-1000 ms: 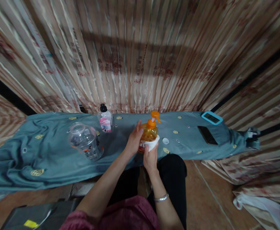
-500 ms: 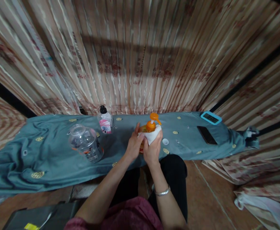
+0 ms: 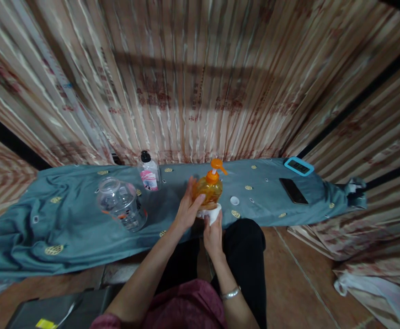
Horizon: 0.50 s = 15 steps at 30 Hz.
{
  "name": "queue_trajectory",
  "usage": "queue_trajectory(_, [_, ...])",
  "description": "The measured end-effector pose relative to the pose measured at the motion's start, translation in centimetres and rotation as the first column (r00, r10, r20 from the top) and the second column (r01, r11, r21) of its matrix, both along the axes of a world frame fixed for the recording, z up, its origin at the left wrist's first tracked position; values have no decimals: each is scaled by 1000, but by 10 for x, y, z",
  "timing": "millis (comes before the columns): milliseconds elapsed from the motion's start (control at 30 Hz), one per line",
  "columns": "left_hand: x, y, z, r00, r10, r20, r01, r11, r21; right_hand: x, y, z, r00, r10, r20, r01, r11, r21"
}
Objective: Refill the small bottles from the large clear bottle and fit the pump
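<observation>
Orange pump bottle (image 3: pixel 208 191) gripped by left hand (image 3: pixel 186 212); right hand (image 3: pixel 212 228) wipes.

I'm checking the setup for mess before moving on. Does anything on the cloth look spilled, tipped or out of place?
No spill shows. A small white cap lies loose on the blue cloth right of the orange pump bottle. The clear jar stands open, lidless.

Both hands (image 3: pixel 200 217) forward (fingers curled)
</observation>
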State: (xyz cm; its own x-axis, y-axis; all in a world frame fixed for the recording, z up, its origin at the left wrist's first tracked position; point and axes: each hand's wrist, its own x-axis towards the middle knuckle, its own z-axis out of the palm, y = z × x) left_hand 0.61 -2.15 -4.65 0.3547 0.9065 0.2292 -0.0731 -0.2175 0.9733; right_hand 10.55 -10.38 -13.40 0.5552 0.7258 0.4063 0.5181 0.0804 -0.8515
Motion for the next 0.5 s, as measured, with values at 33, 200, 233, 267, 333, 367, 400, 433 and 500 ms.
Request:
queue_trajectory(33, [-5, -4, -4, 999, 38, -3, -38, 999, 2, 0, -7, 5, 1000, -2, -17, 2, 1000, -3])
queue_trajectory(200, [-37, -52, -28, 989, 144, -19, -145, 987, -72, -12, -43, 34, 995, 63, -75, -65, 998, -25])
queue_trajectory(233, [-42, -65, -31, 994, 107, 3, -105, 982, -157, -17, -48, 37, 991, 109, -73, -112, 993, -35])
queue_trajectory(267, [-44, -76, -33, 998, 54, 33, -44, 967, -250, -22, -53, 40, 983, 169, -69, -172, 984, -44])
queue_trajectory(333, [-45, -93, -33, 996, -31, 89, 64, 917, -393, -32, -60, 42, 959, 278, -55, -281, 957, -68])
queue_trajectory(367, [-44, -97, -32, 994, -29, 107, 73, 897, -436, -35, -63, 42, 947, 317, -53, -321, 943, -86])
queue_trajectory(400, [-43, -98, -31, 994, -6, 114, 60, 877, -476, -36, -66, 42, 939, 339, -55, -343, 933, -106])
queue_trajectory(433, [-42, -97, -30, 992, 30, 120, 36, 859, -511, -36, -68, 42, 936, 346, -60, -351, 928, -122])
queue_trajectory(500, [-42, -89, -31, 986, 96, 137, -1, 822, -569, -30, -70, 45, 947, 311, -76, -319, 939, -131])
